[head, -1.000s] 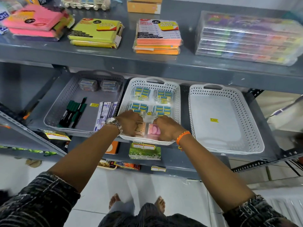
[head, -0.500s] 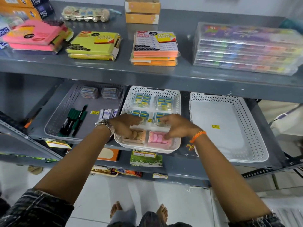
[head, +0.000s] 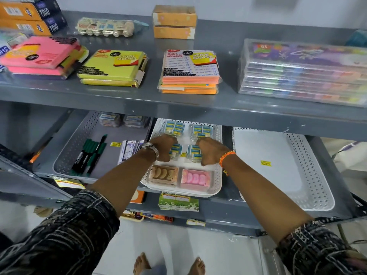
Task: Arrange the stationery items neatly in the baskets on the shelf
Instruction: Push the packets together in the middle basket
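Lower shelf [head: 222, 213]: three baskets side by side. Left basket [head: 65, 155] holds markers [head: 89, 153] front-left, packets [head: 129, 149] front-right, two small boxes [head: 124, 121] at back. Middle basket [head: 217, 183]: four eraser packs [head: 186, 139] behind, two trays [head: 178, 176] in front, both hands on the packs. Right basket [head: 309, 175] beside it. Note pads [head: 190, 72] on the shelf above.

Both arms extended forward, forearms bare, dark patterned sleeves pushed up near elbows. Left hand [head: 163, 147] knuckles up, fingers curled downward, metal watch on wrist. Right hand [head: 211, 150] close beside it, fingers likewise curled under, orange thread band on wrist. Hands apart, not touching.
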